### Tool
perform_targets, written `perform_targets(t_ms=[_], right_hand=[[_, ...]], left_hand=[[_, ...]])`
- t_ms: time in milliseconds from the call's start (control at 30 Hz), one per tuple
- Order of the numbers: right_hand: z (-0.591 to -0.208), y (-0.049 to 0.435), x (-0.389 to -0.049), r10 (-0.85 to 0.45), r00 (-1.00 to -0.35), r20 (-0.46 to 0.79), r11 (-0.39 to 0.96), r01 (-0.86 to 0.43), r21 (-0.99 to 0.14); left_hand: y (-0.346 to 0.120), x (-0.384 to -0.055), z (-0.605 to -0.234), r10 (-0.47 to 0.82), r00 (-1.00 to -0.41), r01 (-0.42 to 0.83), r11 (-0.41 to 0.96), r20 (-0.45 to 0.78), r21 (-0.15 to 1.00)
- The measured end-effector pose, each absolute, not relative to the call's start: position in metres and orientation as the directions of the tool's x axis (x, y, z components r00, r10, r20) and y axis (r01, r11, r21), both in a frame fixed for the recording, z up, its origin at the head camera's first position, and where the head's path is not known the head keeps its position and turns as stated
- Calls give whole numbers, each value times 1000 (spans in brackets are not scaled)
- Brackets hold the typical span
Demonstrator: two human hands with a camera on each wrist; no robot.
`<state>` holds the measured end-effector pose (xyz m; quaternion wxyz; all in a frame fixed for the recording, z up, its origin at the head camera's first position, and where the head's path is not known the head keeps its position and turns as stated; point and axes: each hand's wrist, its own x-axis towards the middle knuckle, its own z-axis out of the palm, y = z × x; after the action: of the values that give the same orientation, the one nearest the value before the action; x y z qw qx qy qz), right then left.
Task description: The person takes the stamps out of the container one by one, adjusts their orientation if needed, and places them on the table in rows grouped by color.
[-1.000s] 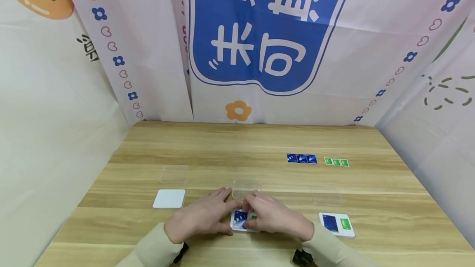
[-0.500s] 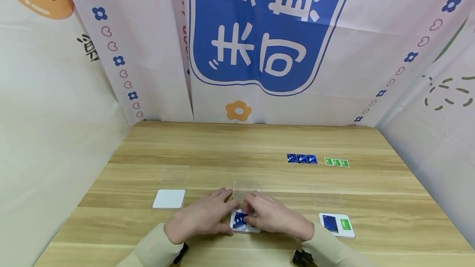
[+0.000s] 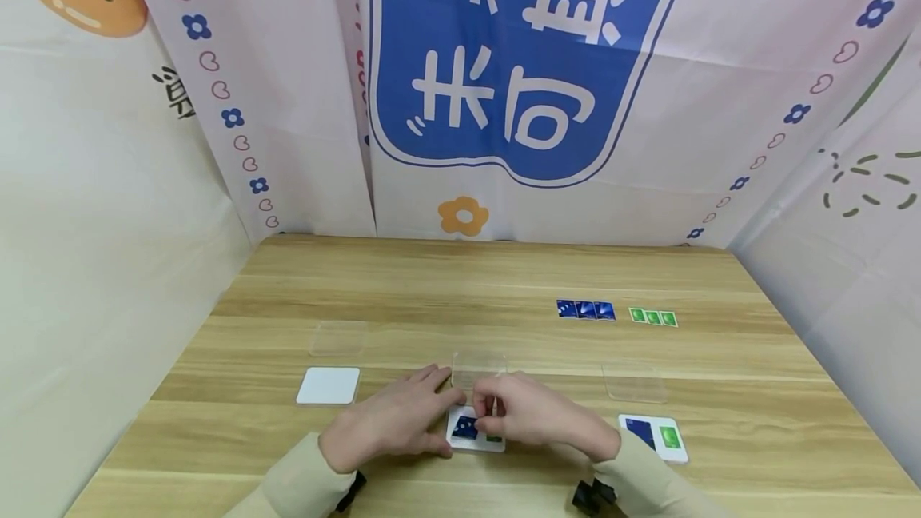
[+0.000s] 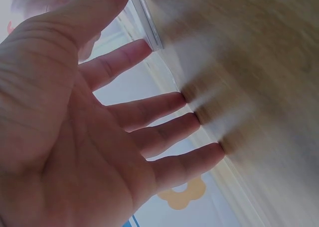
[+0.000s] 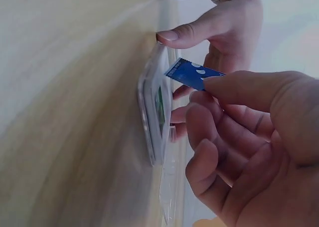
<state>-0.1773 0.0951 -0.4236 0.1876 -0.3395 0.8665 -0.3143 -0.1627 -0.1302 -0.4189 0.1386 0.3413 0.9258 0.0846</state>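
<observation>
Between thumb and index finger, my right hand [image 3: 536, 414] pinches a blue stamp [image 5: 187, 74] with a perforated edge and white spots. The stamp is tilted and raised over a white card [image 3: 475, 445] at the front middle. A green stamp [image 3: 493, 439] lies on the card's right part, partly covered by the right hand in the head view. My left hand [image 3: 396, 420] has its fingers spread and nearly straight. Its thumb touches the card's near left corner and its index finger the far left corner. The other fingertips [image 4: 219, 149] rest on the wooden table.
Clear plastic plates [image 3: 478, 364] lie behind each card. A blank white card [image 3: 328, 385] is on the left; another card [image 3: 656, 452] on the right bears blue and green stamps. Farther back sit rows of blue stamps [image 3: 586, 309] and green stamps [image 3: 652, 316].
The blue stamp was flatter on the card; now it is lifted and tilted in the right hand, which has risen slightly. The left hand has stayed in place.
</observation>
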Motion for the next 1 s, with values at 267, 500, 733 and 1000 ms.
perform_targets(t_ms=[267, 500, 733, 1000], right_hand=[[-419, 100, -181, -723, -680, -121, 538, -444, -717], [-418, 109, -187, -706, -702, -90, 540, -452, -710], [-415, 115, -192, -683, -729, -47, 541, -462, -703], [-411, 120, -195, -677, -736, -3, 520, -475, -710]], left_hand=[[-131, -163, -420, 649, -730, 605, 759, -214, 242], [-131, -163, -421, 647, -729, 603, 761, -224, 237], [-130, -162, -421, 638, -734, 592, 769, -234, 241], [-130, -163, -421, 643, -729, 597, 765, -236, 239]])
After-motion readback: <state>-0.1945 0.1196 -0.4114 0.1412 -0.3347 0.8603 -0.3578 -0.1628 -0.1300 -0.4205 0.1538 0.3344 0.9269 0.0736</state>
